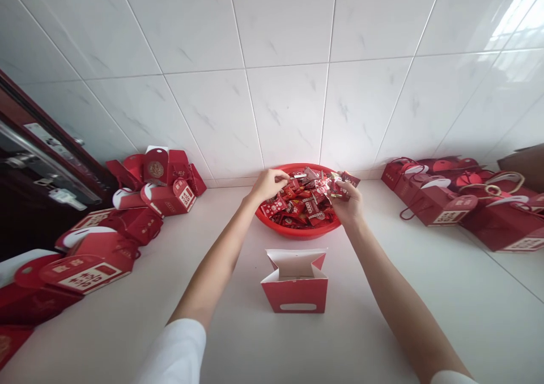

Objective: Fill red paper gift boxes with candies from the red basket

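Observation:
A red plastic basket [300,233] full of wrapped candies [314,208] stands against the tiled wall. Over its left rim, my left hand [268,185] has its fingertips pinched together above the candies; what they hold, if anything, cannot be made out. My right hand [349,204], at the basket's right rim, is closed around several red and pinkish candy packets [340,186]. In front of the basket, between my forearms, a red paper gift box [295,298] stands upright with its top open and its white inside showing.
Red gift boxes [96,265] line the left side beside a dark door [38,186] with a lock. More red boxes [437,203], some with cord handles, crowd the right. A brown object [525,166] sits at the far right. White tiled wall [284,112] closes off the back.

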`<action>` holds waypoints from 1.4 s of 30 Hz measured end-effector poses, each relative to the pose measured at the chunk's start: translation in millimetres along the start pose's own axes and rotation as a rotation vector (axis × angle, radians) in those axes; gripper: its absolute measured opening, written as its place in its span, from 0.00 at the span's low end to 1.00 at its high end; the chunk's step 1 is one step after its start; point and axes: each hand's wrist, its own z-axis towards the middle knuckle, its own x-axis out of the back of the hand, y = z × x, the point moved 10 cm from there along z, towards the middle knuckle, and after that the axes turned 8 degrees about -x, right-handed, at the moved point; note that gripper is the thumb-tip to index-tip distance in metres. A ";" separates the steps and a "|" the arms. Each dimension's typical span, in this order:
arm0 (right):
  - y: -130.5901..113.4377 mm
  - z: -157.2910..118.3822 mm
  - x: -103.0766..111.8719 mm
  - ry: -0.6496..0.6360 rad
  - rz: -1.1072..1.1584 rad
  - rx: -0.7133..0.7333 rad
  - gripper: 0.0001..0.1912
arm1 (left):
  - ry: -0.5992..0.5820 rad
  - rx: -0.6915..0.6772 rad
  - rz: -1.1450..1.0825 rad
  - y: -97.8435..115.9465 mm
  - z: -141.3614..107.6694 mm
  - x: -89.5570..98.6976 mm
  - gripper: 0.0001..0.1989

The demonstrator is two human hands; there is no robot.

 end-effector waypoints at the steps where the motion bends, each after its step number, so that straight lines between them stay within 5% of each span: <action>1: -0.4 -0.7 -1.1 -0.004 -0.005 0.003 0.15 | 0.008 0.028 0.016 -5.2 2.4 0.1 0.09; 7: -0.3 -0.8 -4.5 -0.042 -0.052 0.009 0.12 | -0.206 0.067 0.174 -11.7 9.2 -35.6 0.05; 10: 1.1 1.4 -5.6 -0.073 -0.077 0.010 0.14 | -0.178 0.059 0.159 -5.2 8.8 -40.9 0.04; 16: 3.7 1.3 -12.4 -0.134 -0.115 0.006 0.14 | 0.082 0.136 -0.381 1.5 -1.5 -22.2 0.18; 21: 12.4 -5.7 -27.2 -0.224 -0.189 -0.060 0.12 | 0.071 0.134 -0.735 22.3 -20.3 -16.9 0.21; 24: 17.6 -15.8 -40.0 -0.289 -0.225 -0.113 0.12 | 0.041 0.071 -0.726 39.6 -33.8 -12.5 0.23; 30: 14.9 -49.8 -71.3 -0.391 -0.332 -0.105 0.15 | 0.197 -0.052 -0.457 63.8 -56.9 8.7 0.29; 35: -2.7 -74.3 -82.4 -0.422 -0.527 0.021 0.18 | 0.217 -0.165 -0.390 93.9 -85.4 26.6 0.25; 39: -27.0 -91.6 -87.1 -0.440 -0.675 0.104 0.18 | 0.043 -0.230 -0.316 125.7 -124.3 38.7 0.09; 42: -35.8 -106.8 -96.0 -0.518 -0.762 0.087 0.16 | -0.190 -0.158 -0.214 133.2 -153.4 25.3 0.12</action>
